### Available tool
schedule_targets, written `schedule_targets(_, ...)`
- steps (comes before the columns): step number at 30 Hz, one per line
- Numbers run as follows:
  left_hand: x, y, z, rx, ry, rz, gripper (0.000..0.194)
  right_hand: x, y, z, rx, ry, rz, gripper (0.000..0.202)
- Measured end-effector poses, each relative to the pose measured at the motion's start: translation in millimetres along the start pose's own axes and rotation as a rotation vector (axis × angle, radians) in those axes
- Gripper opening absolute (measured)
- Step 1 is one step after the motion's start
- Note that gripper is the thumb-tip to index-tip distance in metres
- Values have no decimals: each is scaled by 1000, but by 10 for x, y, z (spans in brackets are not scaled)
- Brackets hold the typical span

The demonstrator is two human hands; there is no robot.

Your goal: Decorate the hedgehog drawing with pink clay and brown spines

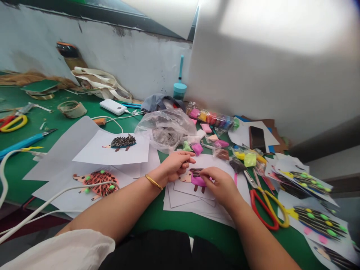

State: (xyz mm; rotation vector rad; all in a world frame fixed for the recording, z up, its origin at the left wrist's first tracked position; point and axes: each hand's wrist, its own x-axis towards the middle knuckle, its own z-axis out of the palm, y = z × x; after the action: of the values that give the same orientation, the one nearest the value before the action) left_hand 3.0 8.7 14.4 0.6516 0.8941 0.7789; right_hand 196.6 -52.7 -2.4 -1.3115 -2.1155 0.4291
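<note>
A purple clay hedgehog (199, 181) with a pale face and brown feet lies on white paper in front of me. A few dark striped seeds (196, 172) sit along its back. My right hand (222, 185) is over its right side, thumb and fingertips pinched together at the seeds; whatever is between them is hidden. Just left of the hedgehog, my left hand (177, 166) hovers with fingers curled in and the index finger pointing right. Its palm is out of sight, so I cannot make out what it holds. A gold bangle (153, 182) circles the left wrist.
Beyond the paper lie a clear plastic bag (168, 129) of seeds and wrapped clay packets (197, 149). Red-and-yellow scissors (264, 202) rest at right beside finished hedgehog pictures (317, 221). More pictures (123, 141) lie left, where a white cable (56, 197) crosses; a blue knife (24, 144) is further left.
</note>
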Motion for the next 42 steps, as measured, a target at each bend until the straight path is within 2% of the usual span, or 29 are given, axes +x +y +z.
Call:
schedule_targets(5,17,-11,-7,-14,19,9,18,-77,71,94,-72,-45,12,17)
schedule_targets(13,10,-3,0,-15,29,9,19,-60,39,18,-157,-45,25,9)
schedule_targets(19,25,-20,-16,-4,7,20,19,-65,67,76,-236,-102,8,7)
schedule_targets(31,23,-14,-16,8,18,13,21,-62,11,29,-120,-84,33,12)
schedule_targets(36,32,-21,-21,5,11,17,20,-72,23,71,-36,-91,-31,21)
schedule_targets(42,36,-21,-28,6,6,18,20,-74,22,126,-46,-121,-7,14)
